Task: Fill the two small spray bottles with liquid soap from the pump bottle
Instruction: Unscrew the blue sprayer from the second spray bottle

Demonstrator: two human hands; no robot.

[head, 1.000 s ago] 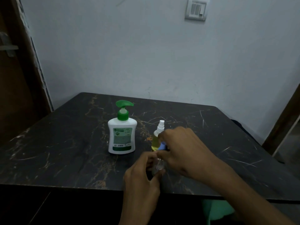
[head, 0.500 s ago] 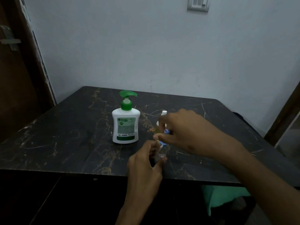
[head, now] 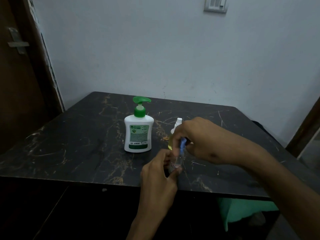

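Door (head: 19, 84) with metal latch at far left. Dark marbled counter (head: 78, 144) carries a white pump bottle (head: 138, 134) with green pump head, upright, left of centre. Near the front edge, the left hand (head: 160, 172) is closed around the body of a clear spray bottle (head: 176, 163), standing upright and bearing a small label. The right hand (head: 199, 137) pinches that bottle's blue spray head (head: 182, 144) from above. Just behind, a second spray bottle (head: 174, 134), white-topped with yellowish contents, stands partly hidden by the right hand.
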